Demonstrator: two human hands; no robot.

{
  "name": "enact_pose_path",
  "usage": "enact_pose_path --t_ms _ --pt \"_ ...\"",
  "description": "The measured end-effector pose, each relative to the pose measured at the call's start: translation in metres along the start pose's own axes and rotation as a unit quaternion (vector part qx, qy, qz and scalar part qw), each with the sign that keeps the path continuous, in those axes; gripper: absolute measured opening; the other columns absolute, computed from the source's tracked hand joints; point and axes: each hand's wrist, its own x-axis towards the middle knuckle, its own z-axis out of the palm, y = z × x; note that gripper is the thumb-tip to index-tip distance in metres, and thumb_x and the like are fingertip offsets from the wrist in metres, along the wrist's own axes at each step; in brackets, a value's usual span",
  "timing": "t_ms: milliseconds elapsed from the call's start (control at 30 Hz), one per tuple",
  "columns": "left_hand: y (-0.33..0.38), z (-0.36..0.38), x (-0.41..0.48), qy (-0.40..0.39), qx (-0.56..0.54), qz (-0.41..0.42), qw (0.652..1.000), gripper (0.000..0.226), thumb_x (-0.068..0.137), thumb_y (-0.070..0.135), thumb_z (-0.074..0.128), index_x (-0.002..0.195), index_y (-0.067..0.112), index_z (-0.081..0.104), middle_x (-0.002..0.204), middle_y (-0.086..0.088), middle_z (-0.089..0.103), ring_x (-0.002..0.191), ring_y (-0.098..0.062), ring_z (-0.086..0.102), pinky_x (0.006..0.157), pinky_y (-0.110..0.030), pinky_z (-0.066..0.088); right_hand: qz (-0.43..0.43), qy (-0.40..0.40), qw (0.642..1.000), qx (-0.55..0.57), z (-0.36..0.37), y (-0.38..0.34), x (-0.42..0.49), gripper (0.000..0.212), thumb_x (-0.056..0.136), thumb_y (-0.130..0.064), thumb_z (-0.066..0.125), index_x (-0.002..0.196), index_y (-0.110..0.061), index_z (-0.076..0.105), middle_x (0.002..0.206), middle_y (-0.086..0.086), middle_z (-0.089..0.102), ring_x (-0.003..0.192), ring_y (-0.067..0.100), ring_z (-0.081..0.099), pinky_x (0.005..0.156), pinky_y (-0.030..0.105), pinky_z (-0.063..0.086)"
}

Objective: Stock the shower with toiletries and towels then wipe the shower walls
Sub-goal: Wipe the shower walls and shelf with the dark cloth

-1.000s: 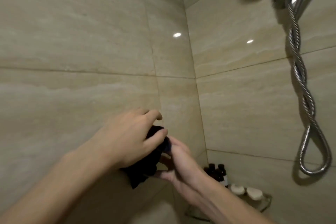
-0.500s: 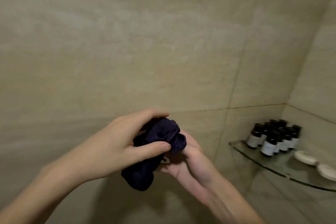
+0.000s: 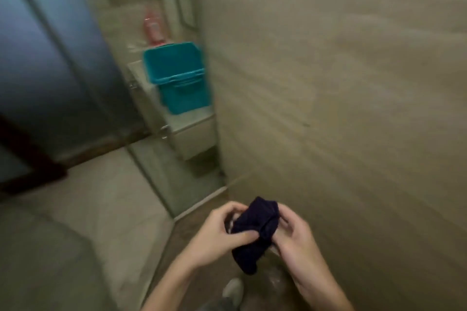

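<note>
1. Cloth (image 3: pixel 255 230): dark and bunched, held low in front of the person, near the wall (image 3: pixel 341 83) but not touching it.
2. Left hand (image 3: pixel 217 237): thumb and fingers pinch the cloth's left side. Right hand (image 3: pixel 295 237): fingers curl round its right side. Both are clamped on the cloth.
3. Progress, as judged: cloth in hand suggests the wiping stage, though no wiping is under way at this instant. No toiletries or towels are in view, so stocking cannot be confirmed. Blur hides whether the wall is wiped.
4. Tub (image 3: pixel 177 76): teal, on a pale bench (image 3: pixel 192 131) beyond the glass panel (image 3: pixel 151 171). Its contents cannot be told.
5. Bottle (image 3: pixel 153 30): pink and blurred, just behind the tub, outside it.
</note>
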Motion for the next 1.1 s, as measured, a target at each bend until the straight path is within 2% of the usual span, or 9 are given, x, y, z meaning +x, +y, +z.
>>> enact_pose_path --t_ms 133,267,367,533,633,800,900,967,1100 --pt "-0.050 -0.053 -0.050 0.122 -0.057 -0.074 0.988 0.030 0.078 0.008 0.084 0.103 0.004 0.067 0.091 -0.002 0.072 0.087 -0.010 0.064 0.077 -0.023 0.049 0.011 -0.145 0.980 -0.135 0.060 0.039 0.031 0.032 0.092 0.015 0.056 0.108 -0.009 0.072 0.101 0.006 0.078 0.098 0.015 0.073 0.085 0.026 0.057" --pt "-0.078 -0.107 -0.085 0.264 -0.115 -0.128 0.949 0.029 0.078 0.004 0.081 0.102 0.002 0.067 0.092 -0.006 0.075 0.087 -0.013 0.070 0.073 -0.021 0.053 0.012 -0.245 0.920 -0.307 0.114 0.057 0.077 0.037 0.095 0.004 0.056 0.119 -0.020 0.072 0.111 -0.011 0.075 0.104 -0.006 0.066 0.097 0.020 0.052" --pt "-0.098 -0.152 -0.097 0.393 -0.205 -0.153 0.883 0.029 0.079 0.001 0.078 0.105 -0.002 0.066 0.095 -0.009 0.077 0.088 -0.018 0.071 0.072 -0.021 0.055 0.031 -0.272 0.914 -0.299 0.158 0.058 0.116 0.035 0.097 0.003 0.056 0.113 -0.024 0.070 0.110 -0.009 0.074 0.102 -0.004 0.068 0.096 0.018 0.053" --pt "-0.147 -0.232 -0.099 0.553 -0.319 -0.220 0.738 0.022 0.086 0.012 0.075 0.107 0.013 0.069 0.105 -0.015 0.076 0.098 -0.029 0.072 0.093 -0.045 0.055 0.106 -0.226 0.952 -0.180 0.230 0.064 0.178 0.025 0.096 -0.008 0.062 0.118 -0.017 0.068 0.108 0.001 0.076 0.103 0.015 0.072 0.092 0.033 0.056" --pt "-0.156 -0.283 -0.096 0.597 -0.349 -0.236 0.682 0.024 0.087 0.015 0.075 0.110 0.014 0.068 0.110 -0.014 0.073 0.103 -0.031 0.069 0.100 -0.051 0.052 0.063 -0.203 0.947 -0.242 0.280 0.084 0.216 0.025 0.096 -0.009 0.063 0.116 -0.024 0.068 0.107 -0.004 0.075 0.103 0.008 0.070 0.093 0.033 0.057" --pt "-0.159 -0.361 -0.079 0.607 -0.338 -0.232 0.681 0.017 0.091 0.015 0.071 0.107 0.017 0.065 0.099 -0.004 0.076 0.093 -0.021 0.073 0.086 -0.041 0.056 0.073 -0.309 0.898 -0.305 0.363 0.109 0.265 0.029 0.097 -0.011 0.061 0.120 -0.028 0.067 0.111 -0.012 0.072 0.104 -0.003 0.065 0.091 0.022 0.054" --pt "-0.164 -0.398 -0.063 0.613 -0.339 -0.237 0.673 0.021 0.090 0.016 0.073 0.110 0.015 0.067 0.102 -0.005 0.077 0.099 -0.023 0.073 0.092 -0.043 0.055 0.099 -0.345 0.880 -0.310 0.410 0.123 0.301 0.030 0.095 -0.009 0.062 0.118 -0.029 0.067 0.113 -0.007 0.072 0.104 0.001 0.066 0.093 0.025 0.053" --pt "-0.166 -0.422 -0.048 0.622 -0.339 -0.233 0.666 0.024 0.089 0.016 0.073 0.112 0.012 0.068 0.102 -0.006 0.077 0.099 -0.024 0.073 0.092 -0.042 0.055 0.118 -0.375 0.864 -0.315 0.441 0.133 0.327 0.030 0.096 -0.016 0.063 0.121 -0.033 0.065 0.117 -0.010 0.068 0.105 -0.002 0.065 0.095 0.026 0.053" --pt "-0.164 -0.474 -0.008 0.649 -0.306 -0.213 0.663 0.022 0.084 0.019 0.078 0.103 0.011 0.068 0.094 -0.009 0.077 0.091 -0.023 0.074 0.075 -0.035 0.055 0.126 -0.440 0.821 -0.342 0.504 0.147 0.372 0.042 0.097 -0.031 0.063 0.135 -0.037 0.049 0.124 -0.015 0.058 0.104 -0.003 0.064 0.087 0.021 0.056"
